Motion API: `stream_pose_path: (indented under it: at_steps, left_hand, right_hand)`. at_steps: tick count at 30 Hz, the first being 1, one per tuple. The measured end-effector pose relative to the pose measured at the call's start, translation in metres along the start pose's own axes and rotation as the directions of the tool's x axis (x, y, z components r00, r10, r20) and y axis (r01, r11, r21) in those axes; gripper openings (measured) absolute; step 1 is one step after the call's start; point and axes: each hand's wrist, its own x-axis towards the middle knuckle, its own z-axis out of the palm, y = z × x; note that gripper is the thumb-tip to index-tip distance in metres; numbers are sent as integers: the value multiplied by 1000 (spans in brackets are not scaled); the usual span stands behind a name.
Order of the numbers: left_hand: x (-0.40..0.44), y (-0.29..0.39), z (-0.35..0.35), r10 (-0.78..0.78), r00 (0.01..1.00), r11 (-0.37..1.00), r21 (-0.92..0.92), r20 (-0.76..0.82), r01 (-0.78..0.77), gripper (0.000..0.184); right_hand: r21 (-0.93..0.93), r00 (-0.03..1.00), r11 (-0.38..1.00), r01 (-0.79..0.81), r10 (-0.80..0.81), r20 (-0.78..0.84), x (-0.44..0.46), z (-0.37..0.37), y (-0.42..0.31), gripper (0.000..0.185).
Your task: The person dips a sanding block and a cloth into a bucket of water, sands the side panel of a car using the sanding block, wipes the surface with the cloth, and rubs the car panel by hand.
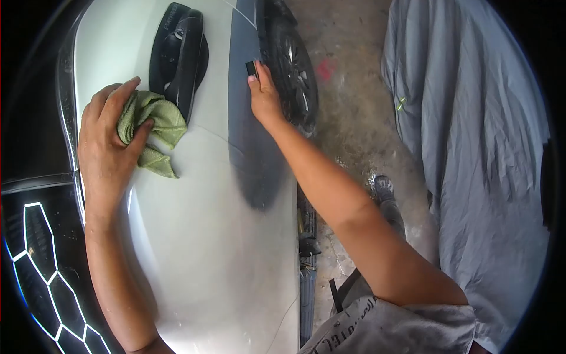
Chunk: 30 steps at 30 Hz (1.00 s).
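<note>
My left hand (109, 133) is closed around a crumpled green microfiber cloth (159, 118), resting on the white car body panel (200, 253). Just beyond the cloth lies a black hand tool (177, 53) with a long handle and some lettering. My right hand (265, 97) grips a small black block (252, 69) between thumb and fingers, at the outer edge of a dark grey patch (250, 159) on the panel. Most of the block is hidden, and its underside cannot be seen.
A car wheel (292, 71) sits right of the panel, beside my right hand. A grey cover (471, 147) drapes over something large at the right. Between them is a stained concrete floor (348, 76). Dark glass (47, 253) on the left reflects hexagonal lights.
</note>
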Motion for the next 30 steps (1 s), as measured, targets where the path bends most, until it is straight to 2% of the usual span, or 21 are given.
stream_pose_path:
  at_steps: [1, 2, 3, 5, 7, 8, 9, 10, 12, 15, 16, 17, 18, 20, 23, 24, 25, 28, 29, 30]
  left_hand:
    - [0, 2, 0, -14, 1000, 1000, -21, 9, 14, 57]
    - [1, 4, -1, -31, 999, 999, -41, 11, 31, 57]
    - [2, 5, -2, -36, 999, 998, -43, 8, 36, 57]
    - [2, 7, -2, -43, 999, 998, -46, 15, 44, 57]
    - [1, 6, -2, -31, 1000, 999, -19, 6, 31, 57]
    - [2, 5, -1, -24, 1000, 1000, -5, 2, 24, 57]
    - [2, 5, -1, -14, 1000, 1000, -8, 2, 14, 57]
    - [2, 5, -1, -13, 1000, 1000, -7, -5, 13, 57]
    - [1, 5, 0, -12, 1000, 1000, -23, -4, 12, 57]
    - [3, 5, 0, -13, 1000, 994, -110, -11, 12, 57]
    - [3, 3, -1, -1, 1000, 996, -91, -13, 0, 58]
    - [3, 3, 0, 11, 1000, 997, -74, -13, -11, 58]
    - [4, 3, 1, 22, 1000, 998, -57, -12, -23, 58]
    - [3, 4, 0, 12, 1000, 998, -58, -11, -13, 61]
    - [0, 2, 2, 80, 995, 997, 7, -56, -80, 63]
    - [1, 4, 2, 113, 990, 992, 63, -86, -108, 63]
    - [1, 5, 2, 152, 983, 983, 117, -107, -139, 64]
    - [-2, -1, 8, 257, 966, 953, 163, 10, -255, 64]
    - [-4, 1, 9, 255, 966, 944, 202, 50, -260, 60]
    - [-3, 3, 7, 254, 966, 945, 200, 47, -259, 59]
  right_hand:
    - [-31, 1000, 999, 25, -25, -3, 3, -2, -6, 53]
    - [-1, 997, 997, 80, -80, -7, -37, 4, -12, 52]
    - [21, 998, 999, 47, -48, 40, -93, 3, -27, 51]
    - [-65, 989, 998, 17, -7, 148, -208, -6, -39, 56]
    - [-67, 986, 996, 59, -48, 162, -227, -7, -27, 55]
    - [-68, 983, 995, 79, -67, 168, -231, -6, -19, 55]
    - [88, 991, 995, -47, 36, 130, -184, 2, -21, 52]
    - [121, 996, 991, -61, 53, 70, -124, -1, -40, 50]
    - [111, 1000, 994, 14, -14, 2, -20, 3, -21, 49]
    - [-38, 999, 999, 33, -34, -31, -19, 5, -20, 49]
    - [-12, 996, 996, 86, -86, 0, -61, 6, -22, 50]
    - [50, 999, 999, -7, 5, 45, -119, 2, -37, 51]
    - [17, 991, 998, -63, 61, 116, -181, 0, -33, 52]
    - [17, 984, 995, 103, -104, 145, -263, -9, -17, 52]
    - [100, 982, 979, -177, 168, 90, -179, -2, -10, 52]
    - [127, 984, 976, -177, 172, 46, -126, -8, -13, 51]
    - [38, 994, 993, -109, 109, 4, -83, -11, 0, 51]
    - [7, 994, 995, -98, 98, -40, -60, -11, 1, 51]
    - [79, 993, 990, -113, 114, -7, -92, -7, -6, 52]
    - [75, 982, 980, -186, 185, 29, -138, -3, -21, 52]
